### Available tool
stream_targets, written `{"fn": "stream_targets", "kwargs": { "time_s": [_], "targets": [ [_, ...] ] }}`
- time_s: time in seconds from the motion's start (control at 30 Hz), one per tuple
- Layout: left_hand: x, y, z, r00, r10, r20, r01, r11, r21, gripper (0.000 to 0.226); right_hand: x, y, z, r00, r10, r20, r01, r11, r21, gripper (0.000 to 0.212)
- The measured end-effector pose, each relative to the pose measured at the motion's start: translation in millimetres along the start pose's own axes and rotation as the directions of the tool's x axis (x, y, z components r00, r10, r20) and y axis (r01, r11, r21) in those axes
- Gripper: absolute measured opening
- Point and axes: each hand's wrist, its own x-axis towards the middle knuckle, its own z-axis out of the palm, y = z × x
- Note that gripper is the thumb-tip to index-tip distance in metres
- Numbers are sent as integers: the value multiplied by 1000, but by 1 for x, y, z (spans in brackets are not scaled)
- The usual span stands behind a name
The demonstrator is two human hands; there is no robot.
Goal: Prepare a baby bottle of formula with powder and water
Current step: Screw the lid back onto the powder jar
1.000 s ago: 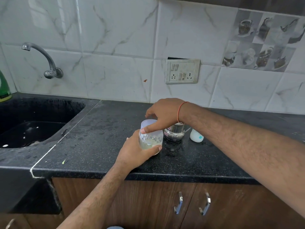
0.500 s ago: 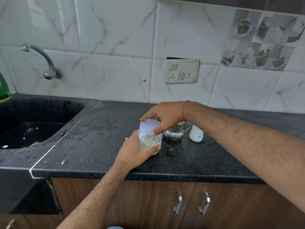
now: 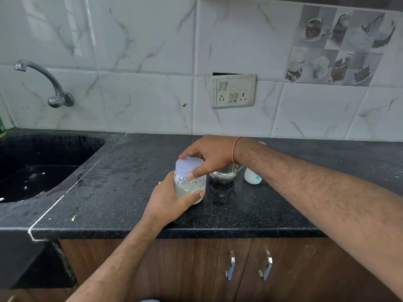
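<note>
White marble-look wall tiles, black speckled counter, dark sink, wood-grain cabinet doors.

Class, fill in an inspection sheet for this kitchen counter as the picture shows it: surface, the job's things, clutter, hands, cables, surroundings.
Surface: black speckled countertop, dusty, with pale smears.
Job's things: clear jar with pale contents low inside, white lid on top; steel cup and white bottle behind it.
Clutter: small green scrap near the front edge.
Hands: left hand wraps the jar's body; right hand grips the lid from above.
Cables: nothing seen.
Surroundings: black sink at left, wall tap, switch and socket plate, marble-look tiles, wooden cupboard doors below.
</note>
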Motion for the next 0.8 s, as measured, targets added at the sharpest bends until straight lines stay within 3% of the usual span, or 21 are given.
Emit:
{"fn": "stream_targets", "kwargs": {
  "time_s": [0.33, 0.4, 0.63, 0.8],
  "targets": [
    [-1, 2, 2, 999, 32, -5, -32, 999, 20, 67, -7, 17, 40, 979, 108, -173, -59, 963, 263, 77],
    [-2, 2, 3, 999, 37, -32, -36, 999, 38, 61, -7, 18, 42, 974, 130, -186, -74, 957, 281, 78],
    [-2, 4, 5, 998, 30, -52, -23, 993, 115, 73, -13, 6, 53, 938, 218, -270, -134, 945, 297, 74],
    [-7, 11, 1, 1000, -22, -11, 23, 995, 92, 79, -26, -8, 81, 883, 333, -331, -98, 820, 563, 76]
  ]
}}
